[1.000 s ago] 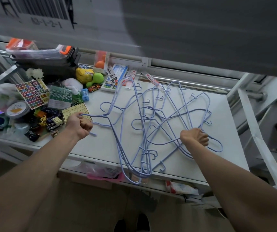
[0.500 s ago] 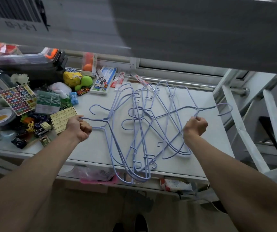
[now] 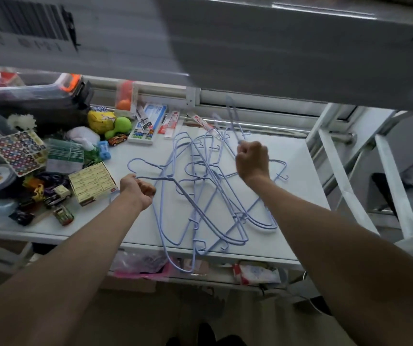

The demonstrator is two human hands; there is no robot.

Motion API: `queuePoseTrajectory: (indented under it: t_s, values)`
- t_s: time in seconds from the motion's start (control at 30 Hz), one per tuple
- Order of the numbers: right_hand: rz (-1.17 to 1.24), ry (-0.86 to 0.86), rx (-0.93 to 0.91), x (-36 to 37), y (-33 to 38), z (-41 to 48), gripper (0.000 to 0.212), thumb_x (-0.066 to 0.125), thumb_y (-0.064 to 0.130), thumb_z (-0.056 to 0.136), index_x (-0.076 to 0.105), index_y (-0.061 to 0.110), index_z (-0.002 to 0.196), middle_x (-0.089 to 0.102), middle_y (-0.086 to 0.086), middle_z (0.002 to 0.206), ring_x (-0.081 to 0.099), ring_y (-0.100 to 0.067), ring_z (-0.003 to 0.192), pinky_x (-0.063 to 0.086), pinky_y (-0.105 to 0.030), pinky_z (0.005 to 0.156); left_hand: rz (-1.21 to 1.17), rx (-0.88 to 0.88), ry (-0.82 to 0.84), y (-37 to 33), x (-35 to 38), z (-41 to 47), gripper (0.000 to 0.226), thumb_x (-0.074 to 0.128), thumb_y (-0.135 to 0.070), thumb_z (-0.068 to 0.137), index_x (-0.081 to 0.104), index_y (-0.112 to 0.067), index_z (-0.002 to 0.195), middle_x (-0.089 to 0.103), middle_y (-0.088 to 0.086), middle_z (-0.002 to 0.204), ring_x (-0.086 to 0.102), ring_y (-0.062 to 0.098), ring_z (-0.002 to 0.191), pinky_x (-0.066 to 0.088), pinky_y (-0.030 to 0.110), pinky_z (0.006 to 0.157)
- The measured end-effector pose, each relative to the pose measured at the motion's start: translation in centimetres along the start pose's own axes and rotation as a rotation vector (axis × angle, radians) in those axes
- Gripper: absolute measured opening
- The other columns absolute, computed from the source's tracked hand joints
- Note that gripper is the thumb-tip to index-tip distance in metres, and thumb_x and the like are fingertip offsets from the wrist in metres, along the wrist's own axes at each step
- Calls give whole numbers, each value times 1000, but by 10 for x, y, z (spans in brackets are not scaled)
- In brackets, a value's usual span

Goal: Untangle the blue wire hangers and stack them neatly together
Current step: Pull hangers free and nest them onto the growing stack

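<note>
Two bare forearms enter from the near edge, with no sleeves, watch, rings or bands on either. The left hand and right hand wear no gloves. At the near bottom edge, between the arms, sit the dark toes of a pair of shoes.

Dim, cool light; motion blur smears the top, wide-angle bending at edges.
</note>
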State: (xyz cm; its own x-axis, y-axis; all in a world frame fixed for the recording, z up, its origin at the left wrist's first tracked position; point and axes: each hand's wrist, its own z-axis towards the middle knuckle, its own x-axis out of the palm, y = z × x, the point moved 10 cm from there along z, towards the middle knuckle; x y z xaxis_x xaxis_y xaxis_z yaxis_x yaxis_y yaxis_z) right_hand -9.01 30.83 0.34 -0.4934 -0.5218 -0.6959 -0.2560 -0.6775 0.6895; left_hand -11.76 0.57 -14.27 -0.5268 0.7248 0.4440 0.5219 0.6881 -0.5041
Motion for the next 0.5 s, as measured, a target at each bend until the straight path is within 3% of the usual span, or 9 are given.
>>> queuePoseTrajectory:
  t_s: [0.17, 0.3, 0.43, 0.5]
  values:
    - [-281, 219, -196, 61, 38, -51, 31, 44, 0, 79, 61, 2, 105, 66, -29, 101, 62, -43, 96, 48, -39, 74, 98, 1, 29, 3, 7, -2, 50, 29, -33, 102, 16, -20, 56, 15, -3, 28, 12, 16, 23, 13, 12, 38]
    - [-331, 311, -258, 93, 49, -82, 29, 46, 0, 81, 58, 1, 107, 66, -26, 105, 62, -44, 100, 47, -41, 78, 112, 30, 98, -1, 12, -3, 49, 26, -35, 102, 23, -18, 57, 21, -1, 32, 20, 16, 27, 18, 14, 39]
    - [-395, 337, -335, 114, 48, -104, 27, 41, 3, 88, 56, 0, 111, 64, -24, 107, 60, -43, 102, 45, -41, 80, 61, 6, 126, -3, 9, -3, 46, 28, -35, 101, 34, -15, 60, 37, 2, 37, 33, 15, 45, 26, 23, 49]
    - [-434, 335, -392, 122, 47, -110, 27, 39, 6, 92, 54, 1, 113, 60, -23, 109, 59, -43, 101, 43, -40, 73, 38, -13, 119, -2, 6, -3, 44, 31, -36, 100, 36, -14, 62, 41, 1, 37, 37, 13, 48, 30, 23, 52]
